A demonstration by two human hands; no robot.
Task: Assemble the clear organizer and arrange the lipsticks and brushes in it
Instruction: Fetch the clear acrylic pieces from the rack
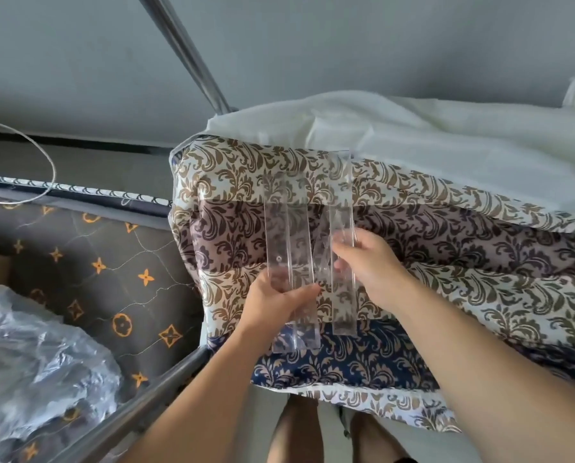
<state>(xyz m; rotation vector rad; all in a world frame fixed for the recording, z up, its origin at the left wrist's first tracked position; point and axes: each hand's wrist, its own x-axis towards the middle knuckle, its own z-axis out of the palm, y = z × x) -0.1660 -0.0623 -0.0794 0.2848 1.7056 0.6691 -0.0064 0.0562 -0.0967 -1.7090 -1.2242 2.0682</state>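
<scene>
Left grip [272, 300], right grip [362, 259], clear panels [287, 235]

A floral-patterned quilt [446, 248] lies under white cloth [446, 135]; crumpled plastic wrap [35, 355] sits left.

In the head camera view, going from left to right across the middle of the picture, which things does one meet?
Crinkled plastic bag → dark mattress with orange motifs → left hand holding a clear panel → right hand holding a second clear panel → folded damask-patterned bedding.
</scene>
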